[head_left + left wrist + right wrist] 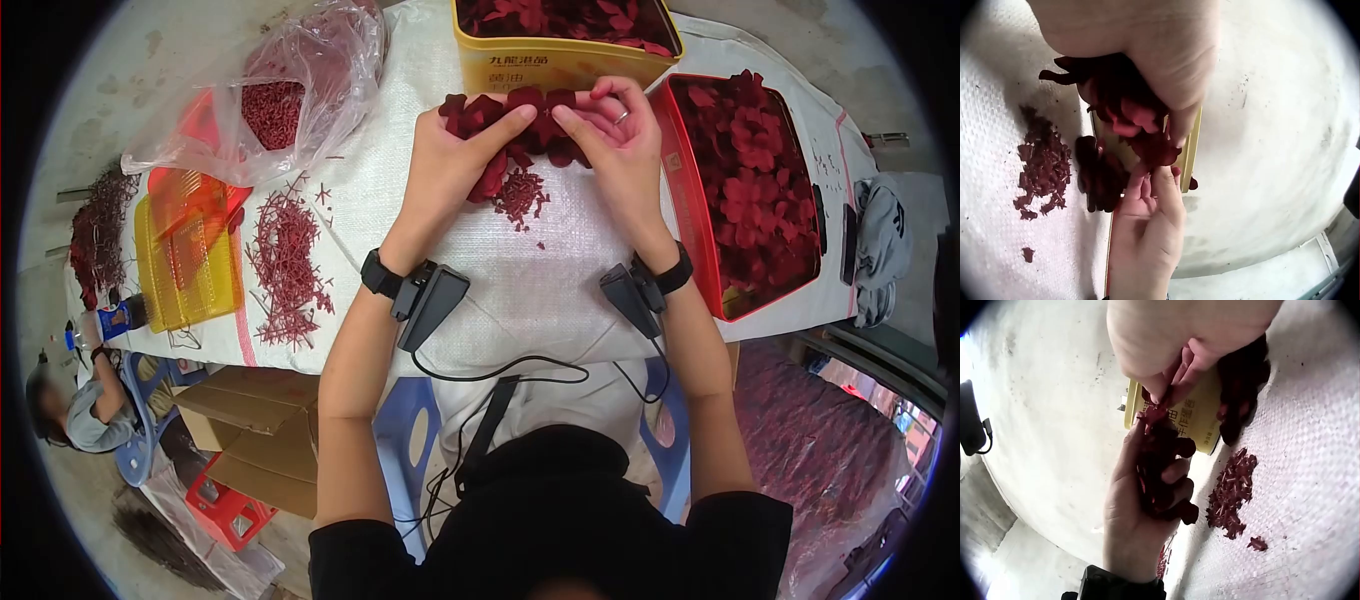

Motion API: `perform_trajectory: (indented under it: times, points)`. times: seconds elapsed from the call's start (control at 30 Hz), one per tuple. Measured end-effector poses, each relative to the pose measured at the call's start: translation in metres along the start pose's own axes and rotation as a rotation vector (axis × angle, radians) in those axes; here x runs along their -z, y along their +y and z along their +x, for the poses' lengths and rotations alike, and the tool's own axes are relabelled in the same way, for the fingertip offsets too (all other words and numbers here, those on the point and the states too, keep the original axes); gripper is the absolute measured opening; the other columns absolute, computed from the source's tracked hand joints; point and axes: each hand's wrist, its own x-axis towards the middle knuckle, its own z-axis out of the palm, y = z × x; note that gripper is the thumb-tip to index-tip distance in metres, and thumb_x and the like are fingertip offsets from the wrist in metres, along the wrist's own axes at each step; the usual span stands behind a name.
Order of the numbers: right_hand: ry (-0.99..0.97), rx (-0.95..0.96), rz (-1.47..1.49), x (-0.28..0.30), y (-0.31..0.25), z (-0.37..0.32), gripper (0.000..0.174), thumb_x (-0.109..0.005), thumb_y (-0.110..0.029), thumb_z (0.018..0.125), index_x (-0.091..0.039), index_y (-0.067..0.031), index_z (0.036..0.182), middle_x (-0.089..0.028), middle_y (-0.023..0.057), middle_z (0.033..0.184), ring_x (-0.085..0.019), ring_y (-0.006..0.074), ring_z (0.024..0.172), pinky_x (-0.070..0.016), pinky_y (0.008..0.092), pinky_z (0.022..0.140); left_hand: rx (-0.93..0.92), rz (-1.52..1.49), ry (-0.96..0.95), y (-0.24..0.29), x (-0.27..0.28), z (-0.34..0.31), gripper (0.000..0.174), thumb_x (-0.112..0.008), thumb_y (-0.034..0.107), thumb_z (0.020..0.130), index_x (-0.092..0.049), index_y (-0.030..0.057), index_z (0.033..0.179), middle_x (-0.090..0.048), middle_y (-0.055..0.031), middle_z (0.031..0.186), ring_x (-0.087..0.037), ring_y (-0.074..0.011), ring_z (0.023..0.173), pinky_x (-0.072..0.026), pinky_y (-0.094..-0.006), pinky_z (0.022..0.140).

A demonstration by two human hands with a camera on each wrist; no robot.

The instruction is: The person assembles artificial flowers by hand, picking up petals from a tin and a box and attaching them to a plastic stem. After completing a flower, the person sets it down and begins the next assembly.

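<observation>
My left hand point(440, 165) grips a bunch of dark red flower-petal pieces point(1159, 481), its fingers curled under them and its thumb on top. Opposite it, my right hand point(628, 150) pinches the edge of a red petal piece between thumb and fingertips, as the left wrist view shows. The thumbs of both hands come close together over the bunch. On the white woven cloth point(530, 285) just below the hands lies a small heap of dark red star-shaped bits point(1044, 165). Beside that heap rests another clump of petal pieces point(1099, 178).
A yellow tin point(520, 52) of petals stands beyond the hands, a red tin point(690, 200) of petals to the right. Leftward lie red stem-like pieces point(285, 265), yellow plastic baskets point(165, 270) and a clear bag point(335, 85) with small red pieces. Another person point(90, 410) sits far left.
</observation>
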Motion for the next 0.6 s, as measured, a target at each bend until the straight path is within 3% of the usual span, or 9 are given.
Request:
perform_trajectory:
  times: [0.13,0.33,0.43,0.6]
  points:
    - [-0.018,0.015,-0.031,-0.0017,-0.0051,-0.0019,0.036,-0.073,0.002,0.081,-0.046,-0.0044,0.103,-0.065,0.0096,0.095,-0.065,0.0116,0.088,-0.0530,0.0227,0.079,-0.085,-0.032,-0.023,-0.0027,-0.0018,-0.0002,0.022,-0.076,0.016,0.082,-0.069,-0.0007,0.095,-0.068,-0.0026,0.075,-0.055,-0.0042,0.056,-0.0403,-0.0202,0.051]
    - [-0.044,0.015,0.013,-0.0021,-0.0064,-0.0025,0.037,-0.073,0.003,0.080,-0.045,-0.0045,0.103,-0.066,0.0097,0.093,-0.065,0.0111,0.087,-0.0533,0.0219,0.077,-0.044,0.036,0.030,0.0012,-0.0023,-0.0024,0.016,-0.076,0.012,0.081,-0.071,-0.0012,0.090,-0.067,-0.0014,0.072,-0.053,-0.0024,0.056,-0.0379,-0.0192,0.049]
    - [-0.063,0.024,0.027,-0.0016,-0.0057,-0.0030,0.037,-0.073,0.003,0.080,-0.045,-0.0047,0.103,-0.066,0.0099,0.093,-0.065,0.0111,0.086,-0.0534,0.0216,0.077,-0.075,0.047,0.012,-0.0016,-0.0011,-0.0012,0.018,-0.075,0.012,0.082,-0.070,-0.0036,0.090,-0.068,-0.0014,0.074,-0.054,-0.0029,0.059,-0.0423,-0.0196,0.052]
    - [-0.049,0.019,0.001,-0.0003,-0.0050,-0.0029,0.033,-0.073,0.002,0.081,-0.047,-0.0045,0.102,-0.066,0.0090,0.093,-0.065,0.0099,0.084,-0.0529,0.0210,0.076,-0.125,0.115,0.030,-0.0057,-0.0002,0.0010,0.020,-0.074,0.012,0.083,-0.070,-0.0034,0.095,-0.068,-0.0022,0.073,-0.054,-0.0032,0.055,-0.0393,-0.0193,0.048]
